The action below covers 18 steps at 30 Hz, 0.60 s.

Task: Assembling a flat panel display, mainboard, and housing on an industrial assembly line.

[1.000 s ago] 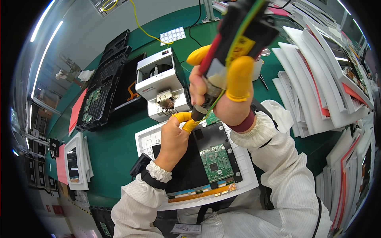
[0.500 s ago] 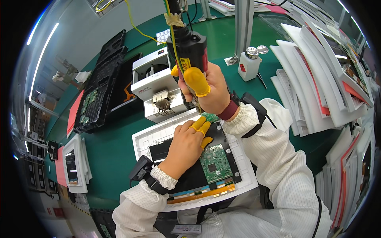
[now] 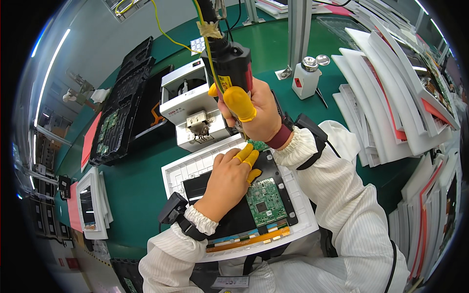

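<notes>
My right hand (image 3: 261, 115) is wrapped around an upright electric screwdriver (image 3: 229, 66), black and red, which hangs from above. Its lower tip is hidden behind my hands. Below it, my left hand (image 3: 227, 183) lies on a flat display panel with a white frame (image 3: 305, 215) and black back. Yellow finger cots cover some fingers on both hands. The left fingers are stretched out, their tips beside a small green circuit board (image 3: 259, 145) at the panel's far edge. A larger green circuit board (image 3: 267, 202) lies right of the left hand.
Just beyond the panel stands a white screw feeder (image 3: 185, 105). Black trays (image 3: 115, 127) with circuit boards lie at left. A white pump bottle (image 3: 306, 84) and tweezers (image 3: 321, 97) are at back right, near a metal post (image 3: 299, 34). Foam-separated stacks (image 3: 364, 93) line the right side.
My right hand and the screwdriver have shifted slightly left and down. My left hand stays on the panel in the same pose.
</notes>
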Tool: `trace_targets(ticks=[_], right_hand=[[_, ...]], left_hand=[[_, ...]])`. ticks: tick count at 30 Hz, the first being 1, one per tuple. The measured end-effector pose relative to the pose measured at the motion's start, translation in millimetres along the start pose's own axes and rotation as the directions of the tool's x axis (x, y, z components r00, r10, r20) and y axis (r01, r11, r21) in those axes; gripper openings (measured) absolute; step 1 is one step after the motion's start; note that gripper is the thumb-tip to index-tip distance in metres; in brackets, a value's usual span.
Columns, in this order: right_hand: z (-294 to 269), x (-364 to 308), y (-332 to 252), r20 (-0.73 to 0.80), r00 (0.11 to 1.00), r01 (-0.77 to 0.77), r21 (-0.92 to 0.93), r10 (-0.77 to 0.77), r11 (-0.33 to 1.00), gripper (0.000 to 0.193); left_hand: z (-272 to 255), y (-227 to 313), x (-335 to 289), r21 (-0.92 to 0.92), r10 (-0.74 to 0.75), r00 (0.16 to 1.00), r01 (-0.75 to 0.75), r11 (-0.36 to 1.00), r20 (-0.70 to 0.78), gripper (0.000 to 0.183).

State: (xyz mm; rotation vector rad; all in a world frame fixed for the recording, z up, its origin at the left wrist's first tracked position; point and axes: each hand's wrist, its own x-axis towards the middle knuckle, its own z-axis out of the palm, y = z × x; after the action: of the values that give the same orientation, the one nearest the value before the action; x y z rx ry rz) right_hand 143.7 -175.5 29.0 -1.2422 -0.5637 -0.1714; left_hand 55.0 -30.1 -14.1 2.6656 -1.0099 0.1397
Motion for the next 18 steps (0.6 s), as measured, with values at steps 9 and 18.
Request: trace_targets(ticks=[9, 18], right_hand=[[2.4, 1.2, 5.9, 0.040, 0.993, 0.110, -0.019, -0.109, 0.994, 0.032], [2.2, 3.2, 6.5, 0.069, 0.975, 0.217, -0.108, -0.210, 0.970, 0.037]], left_hand=[[-0.1, -0.3, -0.7, -0.001, -0.005, 1.000, 0.005, 1.000, -0.008, 0.019], [-0.2, -0.4, -0.3, 0.036, -0.008, 1.000, 0.007, 0.999, 0.029, 0.020]])
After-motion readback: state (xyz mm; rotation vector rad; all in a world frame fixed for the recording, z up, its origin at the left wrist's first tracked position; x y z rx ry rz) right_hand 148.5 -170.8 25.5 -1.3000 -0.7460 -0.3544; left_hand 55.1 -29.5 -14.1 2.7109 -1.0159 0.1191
